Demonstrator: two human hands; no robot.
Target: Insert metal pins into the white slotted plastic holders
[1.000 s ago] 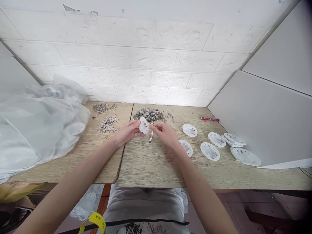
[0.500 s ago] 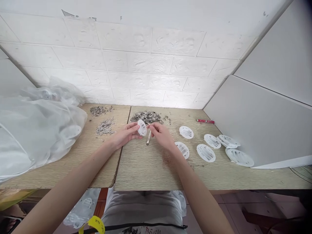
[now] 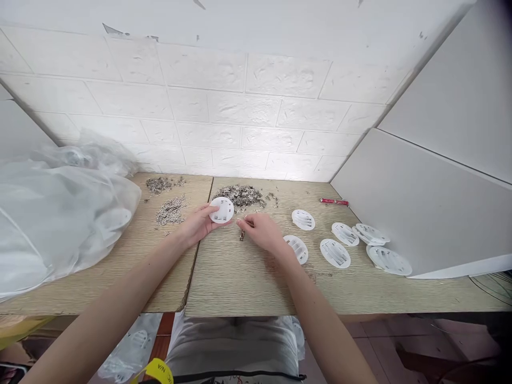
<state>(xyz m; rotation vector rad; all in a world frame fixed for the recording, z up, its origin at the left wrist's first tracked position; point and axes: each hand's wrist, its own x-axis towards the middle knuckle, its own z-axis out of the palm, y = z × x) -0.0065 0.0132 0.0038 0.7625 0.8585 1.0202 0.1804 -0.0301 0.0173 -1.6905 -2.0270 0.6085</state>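
Observation:
My left hand (image 3: 199, 225) grips a white round plastic disc (image 3: 222, 211) by its left edge, thumb on the face. The disc's recessed side, with small metal pieces in it, is turned toward me. Close to its right, my right hand (image 3: 259, 229) is closed, with thumb and forefinger pinched together. A narrow strip-like tool (image 3: 241, 235) with a dark end shows under these fingers; most of it is hidden. Behind both hands lies a heap of small metal parts (image 3: 240, 196).
More white discs (image 3: 335, 253) lie to the right, some overlapping near a white panel (image 3: 432, 202). A red pen-like object (image 3: 334, 202) rests behind them. Two smaller piles of metal parts (image 3: 170, 211) and a large translucent plastic bag (image 3: 60, 218) are on the left.
The disc has moved slightly left and turned so its face shows more fully. My right hand has rotated, and less of the strip-like tool shows.

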